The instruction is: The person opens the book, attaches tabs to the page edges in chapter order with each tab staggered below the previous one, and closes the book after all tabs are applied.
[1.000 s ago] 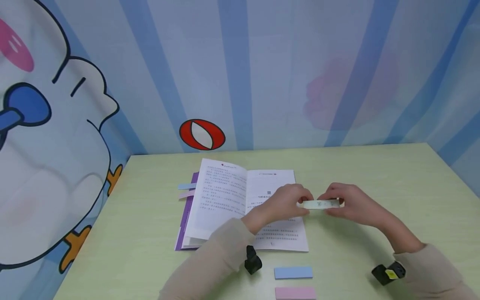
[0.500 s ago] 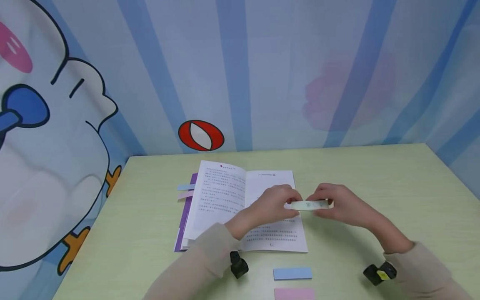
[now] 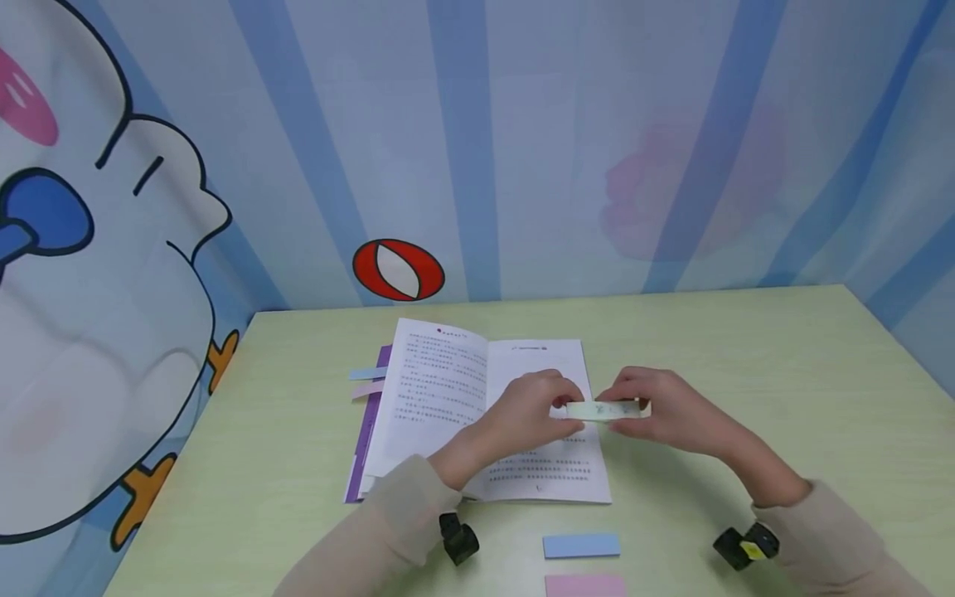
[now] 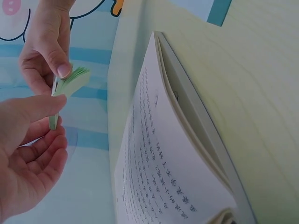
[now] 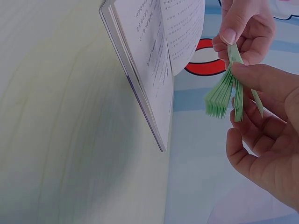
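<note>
Both hands hold a small pad of green sticky notes [image 3: 603, 411] above the right page of an open book [image 3: 440, 398]. My left hand [image 3: 525, 406] pinches the pad's left end between thumb and fingers. At the other end, my right hand [image 3: 664, 410] pinches it too. In the right wrist view the green sheets [image 5: 222, 98] fan apart below the right thumb, and one strip stands off from the rest. The left wrist view shows the pad's sheets [image 4: 77, 81] spread between the two thumbs.
A blue sticky note pad [image 3: 581, 546] and a pink one [image 3: 585, 585] lie on the table [image 3: 746, 348] in front of the book. A blue tab [image 3: 367, 374] and a pink tab [image 3: 368, 389] stick out from the book's left edge. A printed curtain [image 3: 537, 149] hangs behind.
Both hands have moved left together with the green sticky notes, from beside the book's right edge to over its right page. The book and the other pads stay put.
</note>
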### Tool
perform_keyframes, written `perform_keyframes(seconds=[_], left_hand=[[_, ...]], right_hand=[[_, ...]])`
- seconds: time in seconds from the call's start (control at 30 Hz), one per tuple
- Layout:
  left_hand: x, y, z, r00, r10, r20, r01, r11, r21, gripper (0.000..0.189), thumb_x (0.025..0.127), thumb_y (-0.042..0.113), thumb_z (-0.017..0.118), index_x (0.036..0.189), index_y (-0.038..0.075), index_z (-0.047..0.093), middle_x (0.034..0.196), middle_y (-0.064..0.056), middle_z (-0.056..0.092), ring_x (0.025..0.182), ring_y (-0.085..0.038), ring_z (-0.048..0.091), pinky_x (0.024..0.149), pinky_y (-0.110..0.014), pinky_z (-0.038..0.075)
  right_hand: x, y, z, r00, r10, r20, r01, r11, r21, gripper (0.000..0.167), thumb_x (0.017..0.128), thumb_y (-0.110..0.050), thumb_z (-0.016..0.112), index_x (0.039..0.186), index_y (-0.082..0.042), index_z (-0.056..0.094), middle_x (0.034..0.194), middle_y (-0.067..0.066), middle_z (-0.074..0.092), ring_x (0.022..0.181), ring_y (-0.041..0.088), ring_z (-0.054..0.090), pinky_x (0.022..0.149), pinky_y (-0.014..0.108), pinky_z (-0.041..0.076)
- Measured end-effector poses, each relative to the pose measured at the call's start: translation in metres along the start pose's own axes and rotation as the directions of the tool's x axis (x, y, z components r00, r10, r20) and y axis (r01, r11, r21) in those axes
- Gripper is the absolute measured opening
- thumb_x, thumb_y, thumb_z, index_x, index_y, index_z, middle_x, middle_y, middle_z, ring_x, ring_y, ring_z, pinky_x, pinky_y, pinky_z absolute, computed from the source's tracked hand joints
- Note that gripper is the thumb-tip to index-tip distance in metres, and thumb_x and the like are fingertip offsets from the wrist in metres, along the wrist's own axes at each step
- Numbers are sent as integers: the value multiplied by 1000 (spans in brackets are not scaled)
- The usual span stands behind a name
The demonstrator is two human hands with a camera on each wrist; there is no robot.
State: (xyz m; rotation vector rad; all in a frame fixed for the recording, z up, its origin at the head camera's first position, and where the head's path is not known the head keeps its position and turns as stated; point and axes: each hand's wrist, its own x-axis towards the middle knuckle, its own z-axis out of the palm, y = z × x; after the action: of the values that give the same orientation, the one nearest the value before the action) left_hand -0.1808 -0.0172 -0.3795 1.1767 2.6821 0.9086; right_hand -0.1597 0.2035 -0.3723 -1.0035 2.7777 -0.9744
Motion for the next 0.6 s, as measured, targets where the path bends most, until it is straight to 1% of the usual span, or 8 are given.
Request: perform_keyframes(seconds=[0.2,0.37,0.6], left_hand=[[-5,-2,-1,1000,-11,-13,11,1000,-19,18,81,18,73,96,10,69,82,6,56,72,-5,49,66,-14,40],[-12,-5,0,1000,-21,-21,20,998,-52,17,81,17,73,97,11,69,82,6,56,73,-6,48,67,-15,41],[-19,-8,1,999,-20,-41,18,999,-47,18,81,18,73,97,11,69,82,6,57,73,-6,48,67,-15,41]], right_hand=[[2,-1,3,1000,-12,1,12,1000,15,26,77,-8,75,103,-7,71,86,-9,57,72,5,49,64,25,48],[5,-3,7,1000,-13,11,12,999,33,26,77,-9,75,103,-8,71,86,-9,57,72,6,48,64,25,47],[7,-5,13,1000,-13,25,12,999,38,27,77,-10,75,104,-8,71,86,-9,57,73,6,48,63,24,46]])
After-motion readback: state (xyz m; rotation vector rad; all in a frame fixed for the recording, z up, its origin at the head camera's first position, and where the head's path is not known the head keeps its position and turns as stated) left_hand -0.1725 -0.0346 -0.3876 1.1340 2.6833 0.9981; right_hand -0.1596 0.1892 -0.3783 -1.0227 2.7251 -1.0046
